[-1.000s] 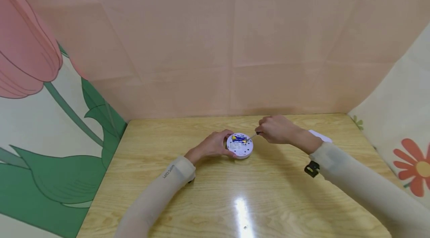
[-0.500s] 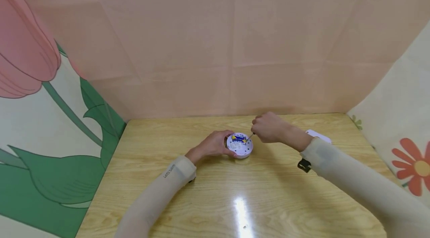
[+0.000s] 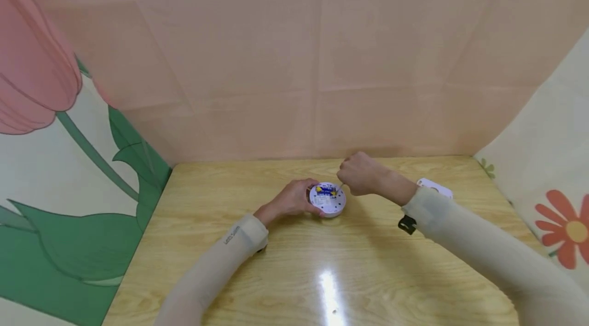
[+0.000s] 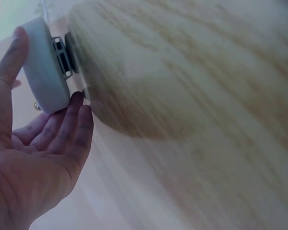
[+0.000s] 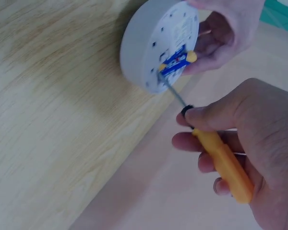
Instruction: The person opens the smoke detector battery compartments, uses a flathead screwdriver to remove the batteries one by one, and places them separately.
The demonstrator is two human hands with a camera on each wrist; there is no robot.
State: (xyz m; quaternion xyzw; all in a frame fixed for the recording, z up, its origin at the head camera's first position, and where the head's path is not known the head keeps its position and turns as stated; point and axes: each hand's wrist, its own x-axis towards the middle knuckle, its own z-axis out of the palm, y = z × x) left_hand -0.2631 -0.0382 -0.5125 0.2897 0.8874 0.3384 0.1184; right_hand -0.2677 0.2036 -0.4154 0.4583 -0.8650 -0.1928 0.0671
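Note:
A round white smoke alarm stands on the wooden table, its flat back up and a slotted part underneath. Blue batteries with yellow ends sit in the recess of that back. My left hand grips the alarm by its rim, thumb on the near side and fingers around the far side. In my right hand is a screwdriver with a yellow handle. The thumb presses near its black collar, and the metal tip touches the back beside the batteries. The exact contact is too small to make out.
A flat white piece lies behind the right forearm, partly covered by the sleeve. The wooden table meets a pink cloth backdrop at its far edge. Flower-print cloths hang left and right.
My right hand has shifted left and slightly up with the screwdriver, its handle now hidden by the hand in the head view. The left hand and alarm have hardly moved.

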